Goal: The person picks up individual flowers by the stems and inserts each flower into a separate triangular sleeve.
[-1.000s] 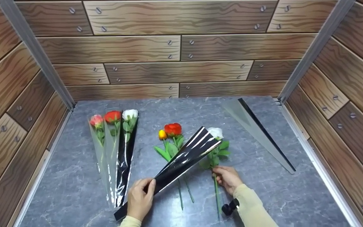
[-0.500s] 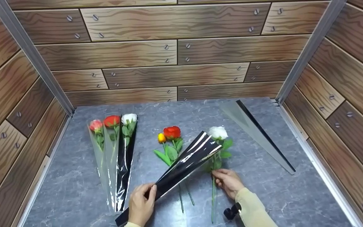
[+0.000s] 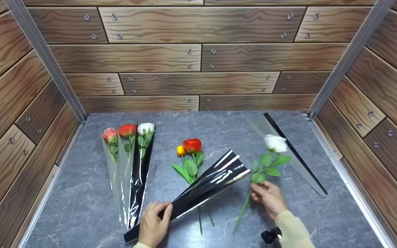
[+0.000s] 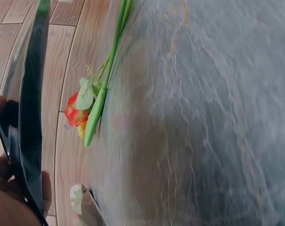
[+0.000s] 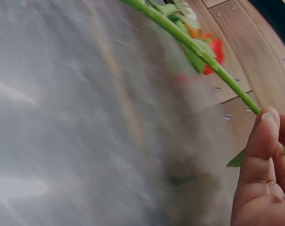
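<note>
My left hand [image 3: 154, 220] grips the narrow lower part of a black glossy flower sleeve [image 3: 212, 182], whose wide mouth points up and to the right. In the left wrist view the thumb and fingers wrap the dark film. My right hand [image 3: 269, 199] pinches the green stem [image 5: 194, 47] of a white rose [image 3: 275, 143] just below its leaves. The rose tilts right, its bloom overlapping a flat clear sleeve with a black edge [image 3: 296, 158]. A red flower [image 3: 192, 145] and a yellow tulip [image 3: 181, 150] lie in the middle, their stems partly hidden behind the black sleeve.
Three wrapped flowers lie side by side at the left: a pink one [image 3: 109, 134], a red one [image 3: 127, 130] and a white one [image 3: 146, 128]. The grey marbled table [image 3: 81, 193] is enclosed by wood-patterned walls [image 3: 164, 57] at the back and sides.
My right hand has moved to the right with the white rose, bringing its bloom and leaves out from behind the black sleeve. The sleeve's mouth has dipped slightly while my left hand keeps its grip.
</note>
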### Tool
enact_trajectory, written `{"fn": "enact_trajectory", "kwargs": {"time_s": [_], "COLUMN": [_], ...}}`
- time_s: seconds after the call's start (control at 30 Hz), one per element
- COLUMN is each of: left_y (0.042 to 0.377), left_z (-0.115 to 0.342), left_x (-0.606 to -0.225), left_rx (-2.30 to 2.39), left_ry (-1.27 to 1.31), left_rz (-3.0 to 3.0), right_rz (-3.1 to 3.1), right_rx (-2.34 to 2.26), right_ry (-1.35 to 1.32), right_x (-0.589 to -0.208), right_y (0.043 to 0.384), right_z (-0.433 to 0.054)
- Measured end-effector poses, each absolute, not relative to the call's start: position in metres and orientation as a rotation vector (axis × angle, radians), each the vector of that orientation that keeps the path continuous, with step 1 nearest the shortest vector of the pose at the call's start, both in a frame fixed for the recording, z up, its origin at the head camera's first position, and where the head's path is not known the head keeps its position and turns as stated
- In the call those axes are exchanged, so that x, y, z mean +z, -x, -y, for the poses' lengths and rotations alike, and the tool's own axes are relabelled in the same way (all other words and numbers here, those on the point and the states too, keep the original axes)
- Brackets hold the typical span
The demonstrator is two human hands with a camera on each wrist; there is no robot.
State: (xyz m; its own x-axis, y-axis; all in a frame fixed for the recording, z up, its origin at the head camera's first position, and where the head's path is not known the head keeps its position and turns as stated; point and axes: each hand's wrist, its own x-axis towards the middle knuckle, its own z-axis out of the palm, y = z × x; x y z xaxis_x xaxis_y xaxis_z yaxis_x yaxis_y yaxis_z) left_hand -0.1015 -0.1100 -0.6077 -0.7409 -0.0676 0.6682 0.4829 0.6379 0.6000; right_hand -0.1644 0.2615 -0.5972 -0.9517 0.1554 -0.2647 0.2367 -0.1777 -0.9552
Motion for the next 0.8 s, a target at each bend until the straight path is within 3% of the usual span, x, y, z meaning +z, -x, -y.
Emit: {"fn": "enact_trajectory", "kwargs": {"time_s": [0.4, 0.8], "left_y": [0.106, 0.106], "left_z": [0.119, 0.12], "left_x": [-0.605, -0.605], "left_rx": [-1.019, -0.997], "left_ry": [0.381, 0.399], "left_rz": [2.177, 2.178], "right_rz": [-2.247, -2.158], "right_rx": [-2.459, -2.916], "right_ry": [-0.432, -0.371], "right_x": [-0.528, -0.493], "right_y": [0.172, 0.184], "right_z": [-0.29, -0.293]}}
